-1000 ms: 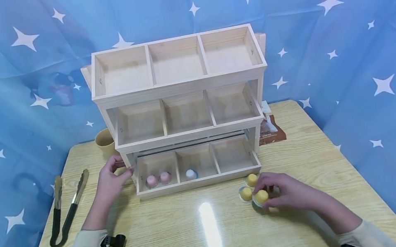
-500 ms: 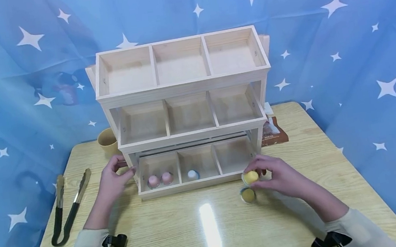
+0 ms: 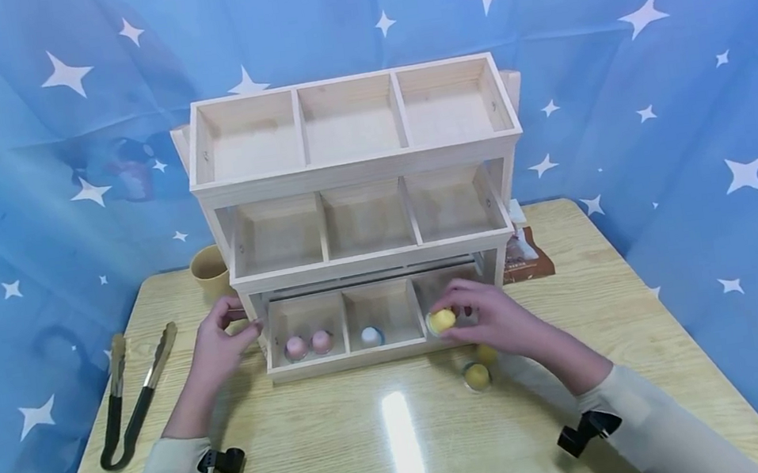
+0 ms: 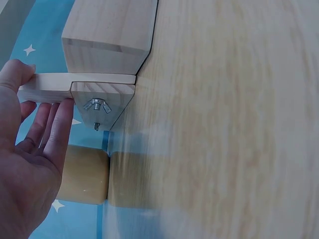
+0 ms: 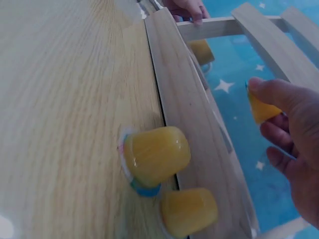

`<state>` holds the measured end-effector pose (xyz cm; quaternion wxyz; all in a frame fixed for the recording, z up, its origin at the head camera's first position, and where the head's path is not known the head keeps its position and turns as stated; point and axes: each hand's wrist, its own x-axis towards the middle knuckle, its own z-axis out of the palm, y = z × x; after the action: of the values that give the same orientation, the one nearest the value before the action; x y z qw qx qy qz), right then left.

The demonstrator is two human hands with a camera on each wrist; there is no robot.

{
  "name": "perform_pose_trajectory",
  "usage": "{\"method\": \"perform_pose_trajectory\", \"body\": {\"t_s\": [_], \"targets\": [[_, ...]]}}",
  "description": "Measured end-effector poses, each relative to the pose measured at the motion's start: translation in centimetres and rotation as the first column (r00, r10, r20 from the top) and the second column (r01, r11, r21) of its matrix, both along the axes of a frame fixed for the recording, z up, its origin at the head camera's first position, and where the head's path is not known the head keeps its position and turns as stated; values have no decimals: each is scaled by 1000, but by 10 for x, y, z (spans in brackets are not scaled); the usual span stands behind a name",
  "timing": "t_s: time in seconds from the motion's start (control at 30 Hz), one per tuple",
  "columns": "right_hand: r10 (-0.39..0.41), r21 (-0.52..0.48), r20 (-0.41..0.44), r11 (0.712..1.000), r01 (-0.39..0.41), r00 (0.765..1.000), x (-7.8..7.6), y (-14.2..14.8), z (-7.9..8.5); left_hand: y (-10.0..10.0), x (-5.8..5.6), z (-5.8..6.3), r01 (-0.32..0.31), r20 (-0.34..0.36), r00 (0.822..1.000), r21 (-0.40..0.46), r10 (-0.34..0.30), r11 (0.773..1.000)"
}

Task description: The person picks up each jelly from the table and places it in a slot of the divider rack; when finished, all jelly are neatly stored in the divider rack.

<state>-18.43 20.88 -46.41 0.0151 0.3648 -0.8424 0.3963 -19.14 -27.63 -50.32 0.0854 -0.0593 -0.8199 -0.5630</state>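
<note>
A three-tier wooden rack [image 3: 354,158] with divided compartments stands at the back of the table. My left hand [image 3: 220,352] grips its left upright; the left wrist view shows thumb and fingers on opposite sides of the wood [image 4: 50,88]. My right hand [image 3: 490,316] pinches a yellow jelly cup [image 3: 442,320] over the front of the bottom tier's right compartment. Two more yellow jelly cups [image 5: 157,155] stand on the table in front of the rack, one partly behind my right hand in the head view. The bottom tier holds two pink jelly cups [image 3: 296,348] and a white one [image 3: 371,336].
Black-handled tongs [image 3: 131,417] lie at the table's left. A tan cup [image 3: 209,268] stands behind my left hand. A brown packet [image 3: 527,258] lies beside the rack's right side. A blue star-patterned curtain [image 3: 619,93] surrounds the table.
My right hand has lifted one yellow jelly cup off the table and carried it up and left to the bottom tier's right compartment. My left hand keeps its grip on the upright.
</note>
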Motion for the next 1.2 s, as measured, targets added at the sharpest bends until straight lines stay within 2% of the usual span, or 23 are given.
{"method": "perform_pose_trajectory", "body": {"t_s": [0.33,0.57,0.7,0.9,1.2], "targets": [[-10,59,57,998,7,998,-20,-29,-1,-2,0,-2,-3,4,1000,4,3,1000],[49,110,82,992,-58,995,-33,-47,-5,-1,-1,-1,-1,9,1000,12,0,1000],[96,153,70,983,-105,993,-38,-56,-6,-1,-1,-2,2,10,1000,15,-3,1000],[94,265,48,959,-103,994,-42,-66,-7,-2,-2,-4,5,7,1000,9,-5,1000],[127,315,-1,941,-120,992,-43,-75,-7,-1,-2,-3,1,10,1000,10,-1,1000]]}}
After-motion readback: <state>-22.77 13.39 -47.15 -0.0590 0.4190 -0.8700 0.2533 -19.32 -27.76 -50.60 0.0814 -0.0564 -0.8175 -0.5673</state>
